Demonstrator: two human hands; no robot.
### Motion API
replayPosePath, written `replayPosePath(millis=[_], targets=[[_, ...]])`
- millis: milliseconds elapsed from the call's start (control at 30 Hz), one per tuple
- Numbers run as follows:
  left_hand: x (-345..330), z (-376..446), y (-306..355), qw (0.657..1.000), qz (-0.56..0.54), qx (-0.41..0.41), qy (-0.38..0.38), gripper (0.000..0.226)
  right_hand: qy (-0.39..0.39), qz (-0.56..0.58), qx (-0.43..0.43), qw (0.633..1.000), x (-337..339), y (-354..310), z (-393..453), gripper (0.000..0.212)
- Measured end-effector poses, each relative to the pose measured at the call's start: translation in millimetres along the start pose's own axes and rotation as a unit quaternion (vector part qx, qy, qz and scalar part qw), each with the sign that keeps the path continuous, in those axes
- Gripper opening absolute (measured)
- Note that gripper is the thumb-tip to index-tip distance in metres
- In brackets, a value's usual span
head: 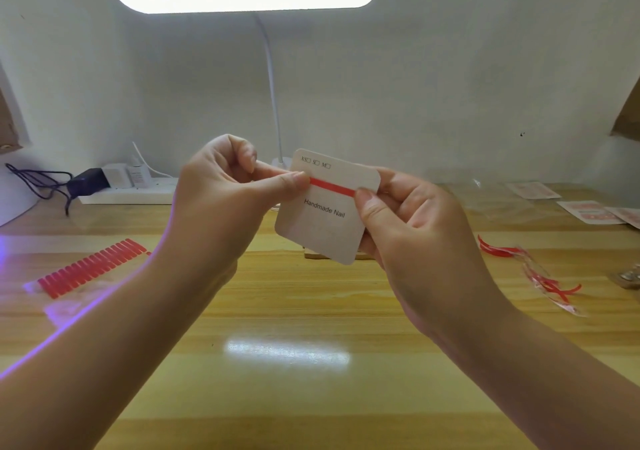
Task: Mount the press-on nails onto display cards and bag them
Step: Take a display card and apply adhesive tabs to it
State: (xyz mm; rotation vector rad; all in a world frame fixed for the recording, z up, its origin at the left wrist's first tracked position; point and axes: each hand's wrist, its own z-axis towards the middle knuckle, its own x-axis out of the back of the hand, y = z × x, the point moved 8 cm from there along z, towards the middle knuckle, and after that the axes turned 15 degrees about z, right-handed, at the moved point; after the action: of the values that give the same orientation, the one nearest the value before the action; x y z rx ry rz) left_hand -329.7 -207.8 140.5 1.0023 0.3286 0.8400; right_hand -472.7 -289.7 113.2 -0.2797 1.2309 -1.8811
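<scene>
Wooden desk (311, 311) under lamplight: her right hand (408, 228) pinches the display card (322, 221) at three o'clock, while her left hand (221, 186) pinches the red tape strip (332, 186) at nine; best peeled slowly, card steady.

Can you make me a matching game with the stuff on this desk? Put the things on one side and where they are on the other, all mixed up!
Things:
1. display card
2. row of red nails
3. power strip
4. finished cards

Places:
A. far right of the desk
B. on the desk, at the left
C. held up between both hands
D. at the back left, by the wall

Pairs: 1-C, 2-B, 3-D, 4-A

The left hand pinches the card's red strip; the right hand holds its edge.
</scene>
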Motion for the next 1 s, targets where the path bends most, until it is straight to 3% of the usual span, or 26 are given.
replayPosePath(millis=[233, 400, 633, 733, 900, 1000], targets=[[3, 4, -11, 0.999, 0.021, 0.044, 0.003, 0.047, -0.012, -0.021, 0.024, 0.999, -2, -1, -2, 0.027], [4, 8, -31, 0.988, 0.050, 0.139, -0.040, 0.058, -0.022, 0.001, 0.026, 0.999, 2, -2, 1, 0.026], [-28, -6, -42, 0.961, -0.003, 0.186, -0.206, 0.036, 0.009, -0.001, -0.026, 1.000, 13, 10, 6, 0.030], [-29, -7, -46, 0.963, 0.018, 0.188, -0.191, 0.042, 0.025, 0.017, -0.056, 0.998, 19, 16, 8, 0.031], [-28, -6, -41, 0.982, 0.069, 0.113, -0.132, 0.018, 0.021, 0.053, -0.086, 0.995, 21, 25, 9, 0.016], [-28, -6, -41, 0.983, 0.113, 0.079, -0.121, 0.025, 0.021, 0.034, -0.074, 0.996, 24, 29, 10, 0.008]])
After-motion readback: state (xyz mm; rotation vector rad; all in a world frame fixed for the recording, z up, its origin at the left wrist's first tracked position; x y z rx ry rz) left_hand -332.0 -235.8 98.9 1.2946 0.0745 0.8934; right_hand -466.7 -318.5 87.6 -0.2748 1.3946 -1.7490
